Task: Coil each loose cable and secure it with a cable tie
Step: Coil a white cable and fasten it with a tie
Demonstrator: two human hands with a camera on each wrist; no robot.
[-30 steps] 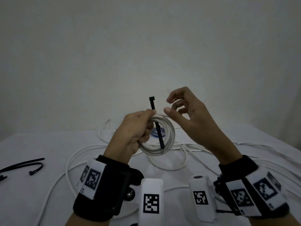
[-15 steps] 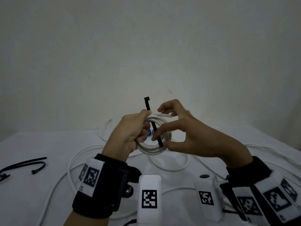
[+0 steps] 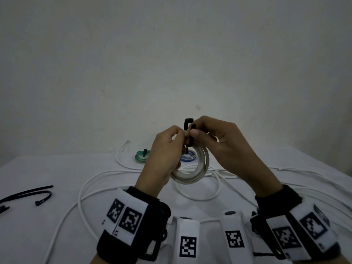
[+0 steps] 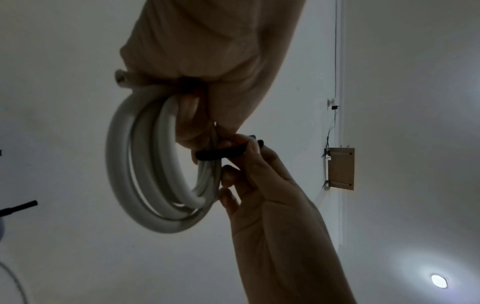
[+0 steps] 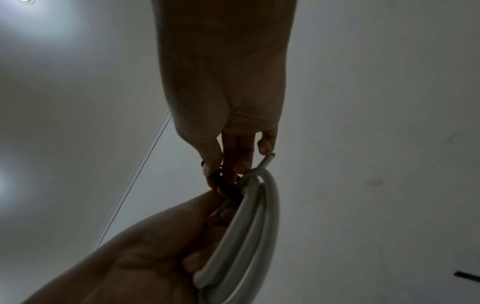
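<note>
Plainly the white coiled cable [image 3: 192, 169] is light but springy: its stiff loops look ready to fan apart if released, so the sensible hold is across all the turns at one spot, right where the tie goes round. That is how the left hand [image 3: 163, 159] has it, fingers curled through the ring and clamping the turns together at its top, with the coil hanging below both hands, raised above the surface [image 3: 38, 235]. The black cable tie [image 3: 189, 134] is thin, bendy and probably slick, best taken near its end. The right hand [image 3: 224, 147] pinches it there between thumb and forefinger, bent round the bundle just beside the left fingertips; its other fingers lie loosely against the coil. Whether the tail has entered the tie's head cannot be told. Beyond the hands lie two small tied coils, green [image 3: 142, 156] and blue [image 3: 188, 157].
</note>
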